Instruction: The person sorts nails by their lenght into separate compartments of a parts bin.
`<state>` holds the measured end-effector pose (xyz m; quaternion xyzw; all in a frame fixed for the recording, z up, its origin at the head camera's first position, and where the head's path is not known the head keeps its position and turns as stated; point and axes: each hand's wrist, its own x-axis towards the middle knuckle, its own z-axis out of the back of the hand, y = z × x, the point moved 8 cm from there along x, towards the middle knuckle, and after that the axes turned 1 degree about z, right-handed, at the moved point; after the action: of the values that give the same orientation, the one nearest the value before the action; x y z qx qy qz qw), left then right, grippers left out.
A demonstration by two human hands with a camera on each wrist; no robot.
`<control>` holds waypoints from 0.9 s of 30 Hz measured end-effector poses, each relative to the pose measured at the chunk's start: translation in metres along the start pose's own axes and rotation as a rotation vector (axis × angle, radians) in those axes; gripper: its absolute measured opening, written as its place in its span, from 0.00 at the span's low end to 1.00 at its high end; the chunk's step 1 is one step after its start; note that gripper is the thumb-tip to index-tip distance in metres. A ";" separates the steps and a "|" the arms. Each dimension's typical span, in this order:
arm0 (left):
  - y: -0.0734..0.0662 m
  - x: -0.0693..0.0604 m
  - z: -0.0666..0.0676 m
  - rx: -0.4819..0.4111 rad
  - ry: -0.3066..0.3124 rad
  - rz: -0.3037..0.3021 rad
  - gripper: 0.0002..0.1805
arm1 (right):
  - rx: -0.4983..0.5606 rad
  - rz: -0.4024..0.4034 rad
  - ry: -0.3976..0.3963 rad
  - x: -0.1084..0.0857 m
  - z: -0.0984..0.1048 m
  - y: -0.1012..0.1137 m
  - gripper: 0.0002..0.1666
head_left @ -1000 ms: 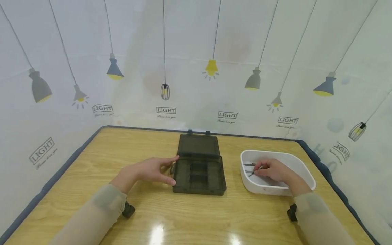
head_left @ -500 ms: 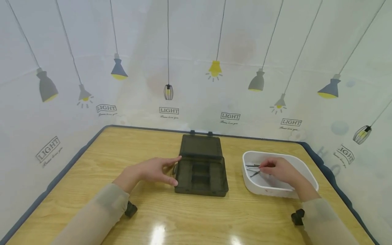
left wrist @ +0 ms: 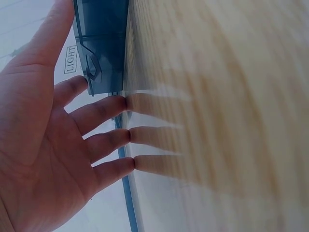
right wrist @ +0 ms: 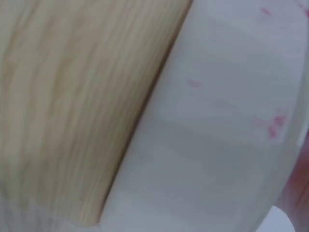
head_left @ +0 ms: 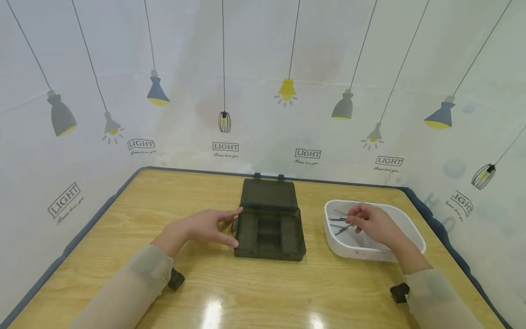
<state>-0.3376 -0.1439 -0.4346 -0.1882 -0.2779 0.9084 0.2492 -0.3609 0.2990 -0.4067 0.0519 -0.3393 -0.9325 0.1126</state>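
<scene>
A dark translucent plastic box stands on the table with its lid laid back. My left hand touches the box's left side, the thumb at the near corner and the index finger by the hinge end. In the left wrist view the other fingers extend fairly straight, tips on the tabletop. My right hand is inside a white bin, its curled fingers seeming to pinch a thin grey nail. Several more nails lie at the bin's left end; whether they are screws is too small to tell.
The wooden table has a dark blue edge, with a lamp-patterned cloth rising behind and at both sides. Divided compartments show inside the box. The bin's outer wall fills much of the right wrist view.
My right hand has shifted within the bin and lifted slightly, with a nail now showing at its fingertips. The left hand stays on the box; the head view has shifted a little.
</scene>
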 end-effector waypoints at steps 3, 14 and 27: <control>0.000 0.000 0.000 -0.006 0.001 0.003 0.61 | 0.010 -0.006 -0.015 0.000 0.000 0.008 0.15; 0.000 0.002 0.000 -0.011 0.001 -0.005 0.61 | 0.085 0.060 -0.033 0.000 -0.005 0.052 0.16; -0.003 0.000 0.001 0.007 -0.006 0.002 0.60 | 0.153 0.086 0.013 0.015 -0.030 0.090 0.15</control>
<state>-0.3370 -0.1422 -0.4317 -0.1849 -0.2753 0.9102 0.2482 -0.3541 0.2094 -0.3717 0.0517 -0.4108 -0.8978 0.1504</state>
